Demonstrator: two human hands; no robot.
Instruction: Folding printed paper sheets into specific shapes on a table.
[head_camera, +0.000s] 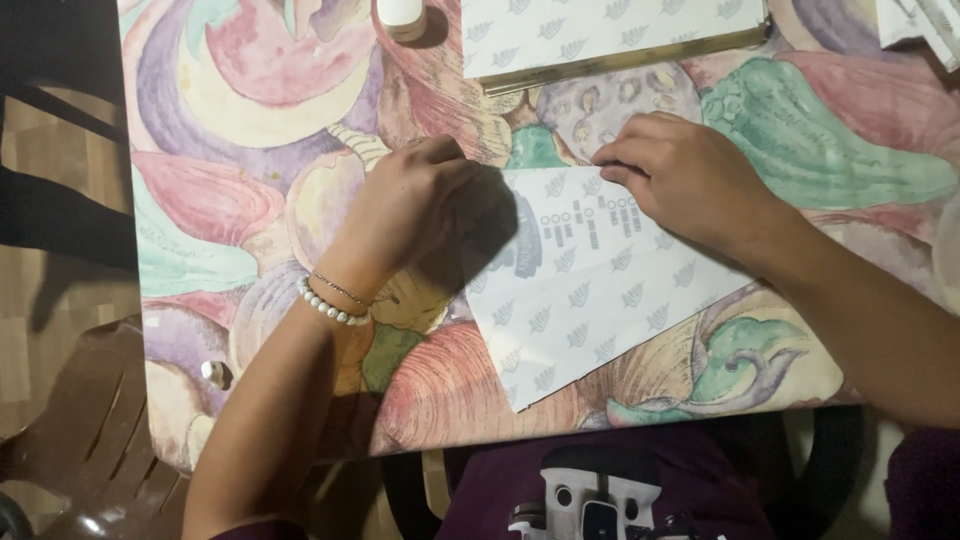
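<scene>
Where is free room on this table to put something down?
Free: the far left part of the table, left of the small white bottle, and the right side past the right hand. Crowded: the middle, where both hands press the paper sheet.

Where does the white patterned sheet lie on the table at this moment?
The white patterned sheet lies near the table's near edge, right of centre, between the left hand and right hand, both touching its top edge.

A home setting, seen from above: a small table (300, 130) covered with a painted-look cloth of pink, green and purple vegetables, a brown plastic chair (90, 440) beside it, and wood-pattern flooring (40, 330) along the left edge.
</scene>
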